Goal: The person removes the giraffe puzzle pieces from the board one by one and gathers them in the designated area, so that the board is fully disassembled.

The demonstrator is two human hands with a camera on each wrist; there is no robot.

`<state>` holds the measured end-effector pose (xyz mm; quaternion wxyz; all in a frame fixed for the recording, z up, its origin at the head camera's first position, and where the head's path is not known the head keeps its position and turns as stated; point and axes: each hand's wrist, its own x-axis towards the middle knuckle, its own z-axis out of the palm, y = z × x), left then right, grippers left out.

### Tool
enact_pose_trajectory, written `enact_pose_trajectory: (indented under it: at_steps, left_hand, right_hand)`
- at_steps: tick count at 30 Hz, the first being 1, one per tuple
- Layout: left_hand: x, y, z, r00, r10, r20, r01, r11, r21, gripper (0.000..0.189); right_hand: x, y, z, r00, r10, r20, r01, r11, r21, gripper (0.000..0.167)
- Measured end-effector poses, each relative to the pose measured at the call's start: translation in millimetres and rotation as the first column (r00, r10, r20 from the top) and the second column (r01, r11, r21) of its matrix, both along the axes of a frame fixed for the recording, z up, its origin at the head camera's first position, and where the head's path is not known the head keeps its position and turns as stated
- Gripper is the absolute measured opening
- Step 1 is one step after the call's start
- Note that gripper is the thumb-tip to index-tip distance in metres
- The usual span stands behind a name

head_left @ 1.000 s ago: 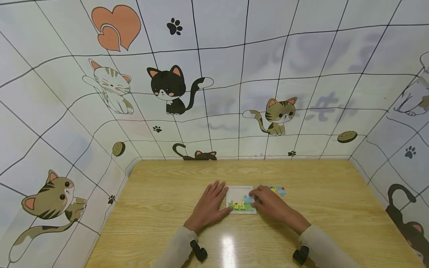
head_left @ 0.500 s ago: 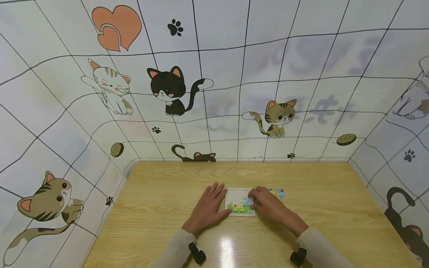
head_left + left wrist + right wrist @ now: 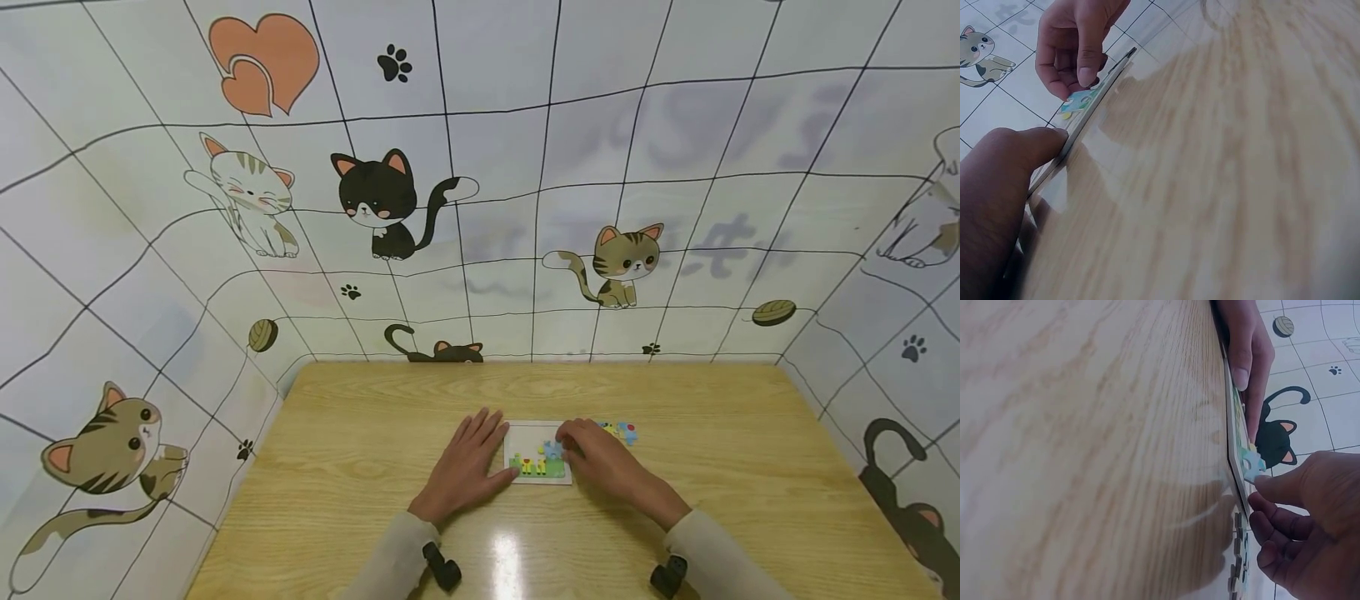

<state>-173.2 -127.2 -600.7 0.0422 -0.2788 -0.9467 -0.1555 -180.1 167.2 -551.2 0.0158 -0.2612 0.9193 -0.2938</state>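
A white-framed puzzle board lies on the table, green and yellow pieces filling its near edge. My left hand is spread with straight fingers along the board's left side, its thumb at the near left corner. At the board's right edge, my right hand pinches a light blue puzzle piece between thumb and fingers. That piece tilts up over the board in the right wrist view. In the left wrist view, the blue piece shows below the right fingertips. The right hand covers part of the board's right edge.
Several loose puzzle pieces, blue and yellow, lie just beyond the right hand. The wooden table meets a wall with cat drawings at its back edge. Light reflects off the tabletop near the front.
Both hands stay at the board. The right fingers have shifted slightly, and the blue piece now shows more plainly beside them. The whole head view has moved a little.
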Motion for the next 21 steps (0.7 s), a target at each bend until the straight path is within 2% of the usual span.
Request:
enact_pose_trajectory:
  at_steps: [6,13,21]
  left_hand:
    - [-1.2,-0.4,-2.8,1.0,0.01,0.018,-0.01,1.0,-0.007,0.084]
    - [-1.3,-0.2,-1.6,1.0,0.007,0.019,-0.007,1.0,-0.001,0.084]
    - [-0.4,-0.3,0.0,1.0,0.005,0.022,-0.005,1.0,0.001,0.085]
  right_hand:
    - [-1.1,-1.3,-0.2,0.999,-0.029,0.044,0.031,0.998,-0.062,0.012]
    - [-2.2,-1.2,-6.2,0.997,-0.043,0.062,0.05,0.991,-0.125,0.01]
    - [1.5,3.3,-7.3,0.997,-0.074,0.026,0.078,0.976,-0.203,0.012]
